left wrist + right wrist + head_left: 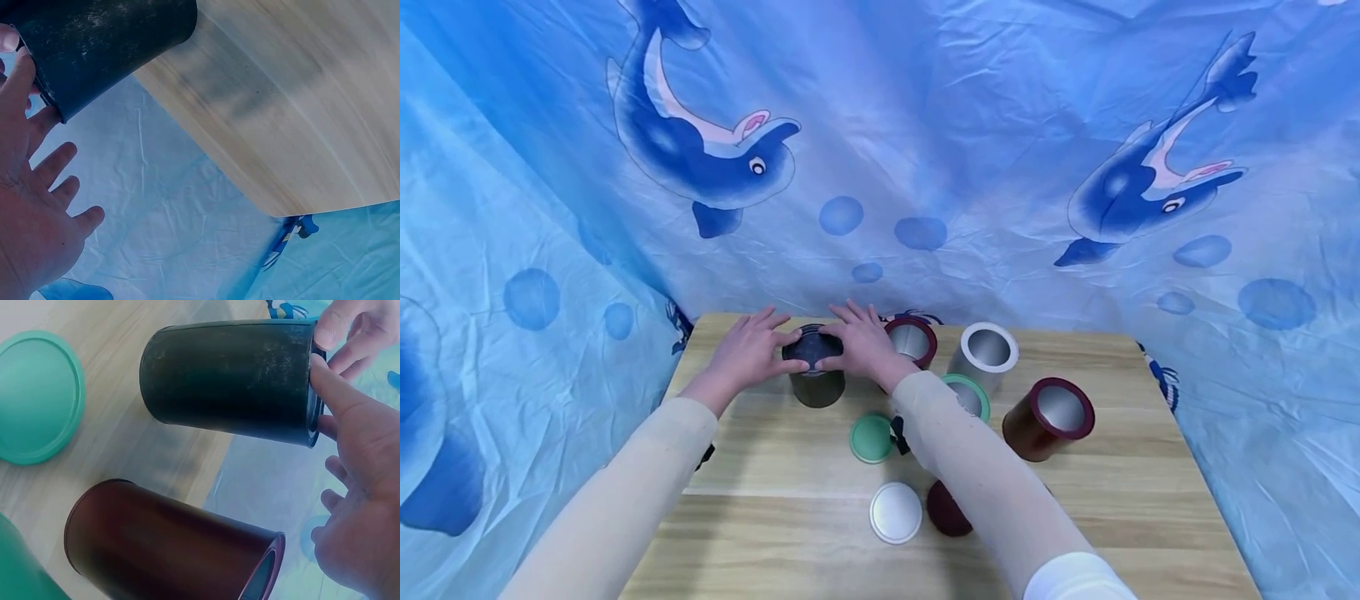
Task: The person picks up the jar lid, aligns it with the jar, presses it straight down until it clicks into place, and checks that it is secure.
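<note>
A black canister (817, 388) stands upright near the table's back edge, with a dark round lid (811, 350) at its top. My left hand (747, 348) is at the left of the lid, thumb and forefinger reaching onto it. From the other side my right hand (868, 343) touches the lid with its thumb and forefinger. The other fingers of both hands are spread outward. In the right wrist view, fingertips of both hands meet the top end of the black canister (231, 381). Its scuffed side also shows in the left wrist view.
Right of the black canister stand open ones: dark red (922, 327), white (976, 375), green (982, 403) and another dark red (1033, 427). Flat on the wooden table (760, 533) lie green (871, 439), white (896, 513) and dark red (946, 510) lids. The right forearm passes above some.
</note>
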### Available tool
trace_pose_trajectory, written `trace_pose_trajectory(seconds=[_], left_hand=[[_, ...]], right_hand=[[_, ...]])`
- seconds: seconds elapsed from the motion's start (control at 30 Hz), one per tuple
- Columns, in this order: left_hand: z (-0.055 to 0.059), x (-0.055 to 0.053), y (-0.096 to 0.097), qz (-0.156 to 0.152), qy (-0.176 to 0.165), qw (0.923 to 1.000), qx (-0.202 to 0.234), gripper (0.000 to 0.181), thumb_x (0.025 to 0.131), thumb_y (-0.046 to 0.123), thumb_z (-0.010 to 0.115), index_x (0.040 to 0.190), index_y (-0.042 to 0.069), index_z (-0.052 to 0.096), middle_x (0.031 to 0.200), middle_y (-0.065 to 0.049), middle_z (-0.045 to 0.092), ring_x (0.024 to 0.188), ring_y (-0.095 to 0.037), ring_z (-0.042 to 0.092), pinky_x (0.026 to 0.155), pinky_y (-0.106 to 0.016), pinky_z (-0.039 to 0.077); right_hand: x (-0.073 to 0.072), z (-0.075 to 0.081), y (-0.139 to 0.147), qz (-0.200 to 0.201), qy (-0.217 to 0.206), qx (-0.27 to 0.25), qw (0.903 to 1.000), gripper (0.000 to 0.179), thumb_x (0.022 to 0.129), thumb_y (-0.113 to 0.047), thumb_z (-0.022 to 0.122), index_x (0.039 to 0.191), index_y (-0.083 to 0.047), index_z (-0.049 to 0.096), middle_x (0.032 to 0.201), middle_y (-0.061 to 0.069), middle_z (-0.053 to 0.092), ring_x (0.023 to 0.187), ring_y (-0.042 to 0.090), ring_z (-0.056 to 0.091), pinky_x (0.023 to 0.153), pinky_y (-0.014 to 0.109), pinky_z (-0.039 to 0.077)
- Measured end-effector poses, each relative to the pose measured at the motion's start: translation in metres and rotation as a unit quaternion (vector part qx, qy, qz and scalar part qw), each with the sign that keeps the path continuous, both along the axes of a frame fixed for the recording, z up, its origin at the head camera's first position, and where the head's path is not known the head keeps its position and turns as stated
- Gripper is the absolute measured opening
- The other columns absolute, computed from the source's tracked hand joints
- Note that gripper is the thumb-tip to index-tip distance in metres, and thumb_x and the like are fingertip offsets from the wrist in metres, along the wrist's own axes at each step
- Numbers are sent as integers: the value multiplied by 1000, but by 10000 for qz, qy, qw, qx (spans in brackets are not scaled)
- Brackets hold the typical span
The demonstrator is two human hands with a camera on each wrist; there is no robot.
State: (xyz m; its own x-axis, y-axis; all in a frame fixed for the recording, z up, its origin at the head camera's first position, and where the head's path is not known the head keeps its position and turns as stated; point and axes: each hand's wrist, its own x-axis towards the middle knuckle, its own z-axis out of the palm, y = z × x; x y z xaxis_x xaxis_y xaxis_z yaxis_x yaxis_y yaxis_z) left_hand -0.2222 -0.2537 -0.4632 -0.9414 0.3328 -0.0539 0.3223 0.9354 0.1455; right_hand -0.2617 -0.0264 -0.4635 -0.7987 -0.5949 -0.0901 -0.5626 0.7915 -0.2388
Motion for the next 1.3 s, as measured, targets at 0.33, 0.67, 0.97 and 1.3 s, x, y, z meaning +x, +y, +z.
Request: trace_pose_trajectory(seconds=[0.33, 0.67, 0.97, 1.3], left_hand=[[2, -2, 4, -80, 72, 9998, -179, 72, 94, 59, 76, 149, 14, 65, 162, -21, 49, 159, -46, 25, 123, -73, 26], [4, -2, 6, -105, -23, 9997, -204, 71, 95, 56, 77, 149, 12, 64, 162, -24, 48, 159, -47, 24, 123, -73, 25], [11, -7, 10, -55, -96, 9998, -141, 73, 91, 58, 80, 147, 13, 67, 163, -24, 45, 160, -47, 23, 125, -71, 24], [15, -6, 8, -134, 193, 9997, -64, 75, 89, 58, 82, 146, 11, 68, 161, -24, 48, 157, -48, 29, 125, -71, 24]], right_hand=[[0, -1, 3, -248, -264, -145, 9992, 70, 95, -62, 73, 156, -32, 58, 178, 2, 25, 165, 32, 13, 132, 62, 12], [-1, -5, 3, -280, -287, -182, 9990, 70, 95, -62, 72, 157, -32, 56, 178, 2, 23, 166, 33, 11, 132, 62, 10], [-2, -5, 6, -114, 55, 8, 9999, 74, 95, -66, 70, 159, -32, 54, 177, 2, 26, 166, 30, 12, 133, 58, 11], [5, 0, 19, 5, 35, -136, 9999, 76, 97, -63, 70, 162, -30, 49, 175, 3, 32, 165, 29, 16, 133, 58, 10]])
